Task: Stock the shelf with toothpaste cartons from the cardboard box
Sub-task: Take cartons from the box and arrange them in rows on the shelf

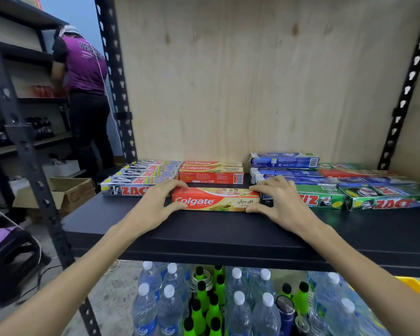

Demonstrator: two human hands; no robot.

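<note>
Red-and-yellow Colgate carton [215, 199] lies flat and lengthwise on the black shelf [204, 231], label side up and towards the aisle, presumably so the brand reads from the front. Left hand [155, 202] holds its left end, thumb at the near edge and fingers curled over the far edge; right hand [278, 202] holds the right end the same way. A grip at both ends likely serves to square the carton and slide it straight back. Just behind it, a stack of Colgate cartons [211, 172] sits nearer the plywood back panel [252, 81], so this one appears to be starting a front row in the same brand column. Black-and-silver Zact cartons [141, 178] fill the column to the left; blue Safi cartons [284, 163] and green Zact cartons [383, 200] lie to the right, each brand grouped. An open cardboard box [66, 192] rests on the floor at left, beyond the rack upright [32, 151]. Below the shelf stand water bottles [252, 304] and green bottles with black caps [211, 294]. Another person in a purple shirt [85, 66] works at a far rack. Carton is nearly in line; a small nudge rearward seems all that remains.
</note>
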